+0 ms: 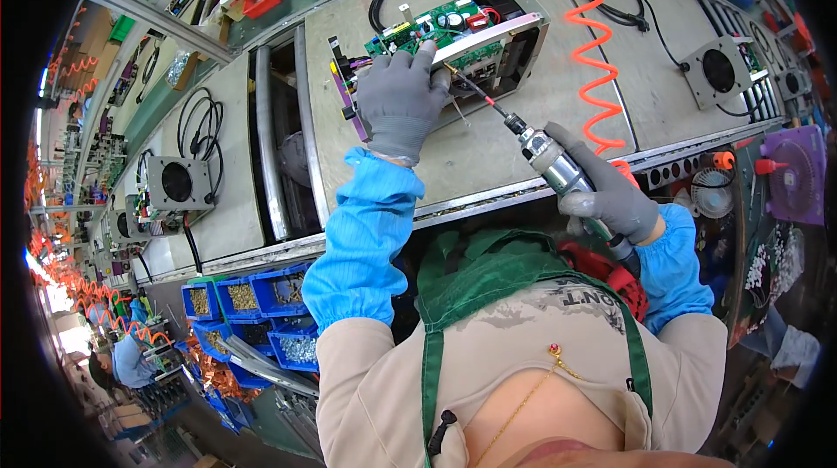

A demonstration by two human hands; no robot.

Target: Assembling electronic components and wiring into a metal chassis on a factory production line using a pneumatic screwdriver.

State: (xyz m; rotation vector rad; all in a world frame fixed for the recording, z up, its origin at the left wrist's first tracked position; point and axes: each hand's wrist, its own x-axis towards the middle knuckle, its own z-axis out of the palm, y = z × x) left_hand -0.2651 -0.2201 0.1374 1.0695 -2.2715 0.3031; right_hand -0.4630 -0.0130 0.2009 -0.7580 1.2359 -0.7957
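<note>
An open electronic unit (516, 48) with a metal frame stands tilted on the bench in front of me. A green circuit board (453, 22) shows along its upper side. My left hand (401, 102), in a grey glove, is closed on the unit's near-left part, its fingertips at the board's edge. My right hand (615, 198), also gloved, is wrapped round a silver power screwdriver (556, 163). The screwdriver's long bit points up and left to the unit's near edge, close to my left thumb. Whether a screw sits at its tip is too small to tell.
An orange coiled air hose (602, 76) hangs right of the unit. Similar fan units stand at the left (177, 182) and right (717, 71), with black cables. Blue bins (240, 295) of small metal parts sit lower left. A roller gap (279, 141) splits the bench.
</note>
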